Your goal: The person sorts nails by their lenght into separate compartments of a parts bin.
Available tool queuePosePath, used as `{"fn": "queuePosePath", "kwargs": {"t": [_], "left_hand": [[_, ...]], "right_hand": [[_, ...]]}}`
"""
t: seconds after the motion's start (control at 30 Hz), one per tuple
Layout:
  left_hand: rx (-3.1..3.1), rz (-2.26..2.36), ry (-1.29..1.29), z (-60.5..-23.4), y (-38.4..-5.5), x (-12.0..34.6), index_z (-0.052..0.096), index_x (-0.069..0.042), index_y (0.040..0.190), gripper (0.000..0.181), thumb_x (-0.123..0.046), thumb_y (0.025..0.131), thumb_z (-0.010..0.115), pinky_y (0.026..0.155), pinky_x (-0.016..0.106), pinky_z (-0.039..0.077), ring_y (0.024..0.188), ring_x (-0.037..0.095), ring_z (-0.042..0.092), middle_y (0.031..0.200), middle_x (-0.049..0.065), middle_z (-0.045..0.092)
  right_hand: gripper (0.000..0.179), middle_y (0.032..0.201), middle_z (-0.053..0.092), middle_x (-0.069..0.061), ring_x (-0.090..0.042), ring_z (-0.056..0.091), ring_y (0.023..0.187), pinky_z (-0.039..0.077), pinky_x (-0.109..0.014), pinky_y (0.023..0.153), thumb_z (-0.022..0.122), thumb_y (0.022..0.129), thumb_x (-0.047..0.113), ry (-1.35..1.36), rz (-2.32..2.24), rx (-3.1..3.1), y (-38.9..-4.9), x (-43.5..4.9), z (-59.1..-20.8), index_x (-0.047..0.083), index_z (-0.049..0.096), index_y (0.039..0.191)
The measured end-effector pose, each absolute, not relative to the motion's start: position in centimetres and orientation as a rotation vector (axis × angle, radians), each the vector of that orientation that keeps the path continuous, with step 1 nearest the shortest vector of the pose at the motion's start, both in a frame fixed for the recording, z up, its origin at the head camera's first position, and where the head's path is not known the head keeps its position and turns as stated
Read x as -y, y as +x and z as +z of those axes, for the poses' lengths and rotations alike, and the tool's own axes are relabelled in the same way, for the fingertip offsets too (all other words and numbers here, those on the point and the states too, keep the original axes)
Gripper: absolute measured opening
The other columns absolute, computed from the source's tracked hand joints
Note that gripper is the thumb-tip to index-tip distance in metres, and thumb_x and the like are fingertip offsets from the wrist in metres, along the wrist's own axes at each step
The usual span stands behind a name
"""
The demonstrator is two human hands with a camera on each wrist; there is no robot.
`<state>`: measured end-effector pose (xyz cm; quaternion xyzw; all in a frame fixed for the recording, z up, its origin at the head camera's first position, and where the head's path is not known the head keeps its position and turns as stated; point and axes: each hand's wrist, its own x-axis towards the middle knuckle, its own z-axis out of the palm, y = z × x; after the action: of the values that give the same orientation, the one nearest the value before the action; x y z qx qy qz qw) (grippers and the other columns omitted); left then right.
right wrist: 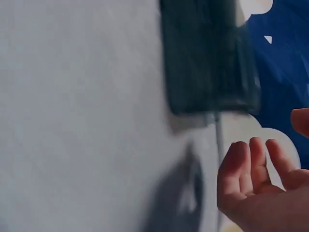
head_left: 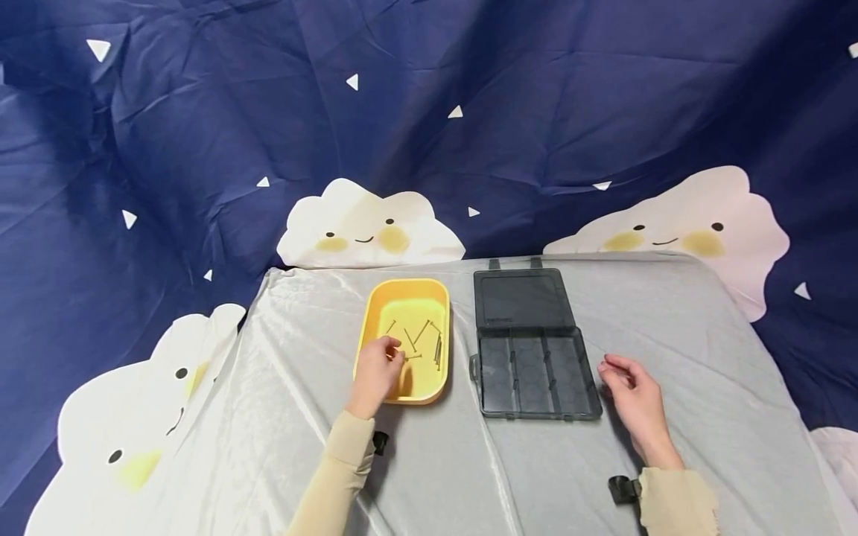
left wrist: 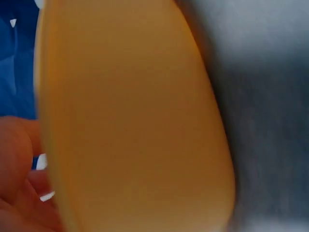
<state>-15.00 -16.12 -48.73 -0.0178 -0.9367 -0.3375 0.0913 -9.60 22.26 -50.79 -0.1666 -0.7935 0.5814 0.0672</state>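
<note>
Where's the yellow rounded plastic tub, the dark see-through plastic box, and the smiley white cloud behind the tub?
Yellow rounded plastic tub (head_left: 410, 291): head view, its back inside wall.
Dark see-through plastic box (head_left: 532, 368): head view, floor of its middle section.
Smiley white cloud (head_left: 360, 226): head view, between its eyes.

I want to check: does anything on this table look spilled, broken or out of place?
Nothing stands out. The nails or screws lie at mixed angles, but all visible ones are inside the yellow tray. The dark organizer box lies open, lid folded back, without visible cracks. The grey cloth is only creased.
</note>
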Motion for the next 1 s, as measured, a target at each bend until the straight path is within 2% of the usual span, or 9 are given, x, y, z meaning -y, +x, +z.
{"fn": "queuePosePath", "kwargs": {"t": [0.2,0.4,0.63,0.73,0.9,1.0], "left_hand": [[2.793,-1.010,0.055,-48.9,-16.1,14.4,0.070,0.001,0.087,0.008,-0.003,0.081,0.066,0.060,0.028,0.048,0.064,0.018,0.059,0.071,0.007,0.067],[2.862,-1.159,0.129,-48.7,-17.2,13.5,0.071,-0.001,0.084,0.007,-0.006,0.082,0.067,0.061,0.024,0.047,0.063,0.014,0.059,0.074,0.008,0.069],[2.894,-1.146,0.161,-48.1,-19.1,13.4,0.071,0.000,0.083,0.008,-0.006,0.080,0.066,0.063,0.028,0.051,0.068,0.022,0.064,0.078,0.013,0.071],[2.936,-1.175,0.198,-47.7,-19.7,13.4,0.071,0.000,0.085,0.008,-0.007,0.082,0.067,0.063,0.027,0.051,0.067,0.020,0.063,0.081,0.013,0.071],[2.988,-1.369,0.225,-46.4,-20.0,13.3,0.070,0.000,0.089,0.010,-0.009,0.085,0.069,0.055,0.028,0.054,0.064,0.028,0.067,0.083,0.014,0.071],[2.973,-1.452,0.230,-45.3,-20.5,13.3,0.070,0.001,0.090,0.011,-0.009,0.085,0.069,0.059,0.027,0.054,0.068,0.027,0.066,0.084,0.013,0.069]], "right_hand": [[0.043,0.084,0.052,0.035,0.017,0.052,0.080,0.043,-0.005,0.072,0.056,0.097,0.026,-0.586,1.776,2.486,-9.0,-21.5,-52.0,-0.001,0.052,0.131],[0.045,0.086,0.053,0.034,0.016,0.052,0.082,0.042,-0.005,0.074,0.056,0.097,0.032,-0.621,1.791,2.493,-9.0,-21.2,-52.2,0.003,0.053,0.132],[0.044,0.084,0.053,0.033,0.017,0.052,0.081,0.043,-0.004,0.075,0.058,0.096,0.027,-0.660,1.852,2.444,-9.4,-21.0,-52.3,0.001,0.053,0.131],[0.044,0.083,0.052,0.033,0.017,0.051,0.081,0.043,-0.004,0.075,0.058,0.097,0.027,-0.662,1.865,2.450,-9.5,-20.9,-52.3,0.000,0.052,0.131],[0.048,0.093,0.056,0.025,0.019,0.050,0.082,0.042,-0.004,0.075,0.056,0.097,0.030,-0.660,1.855,2.516,-9.5,-21.1,-52.4,0.000,0.050,0.134],[0.051,0.099,0.057,0.018,0.020,0.049,0.082,0.042,-0.004,0.075,0.055,0.097,0.033,-0.658,1.838,2.550,-9.5,-21.2,-52.5,0.001,0.048,0.136]]}}
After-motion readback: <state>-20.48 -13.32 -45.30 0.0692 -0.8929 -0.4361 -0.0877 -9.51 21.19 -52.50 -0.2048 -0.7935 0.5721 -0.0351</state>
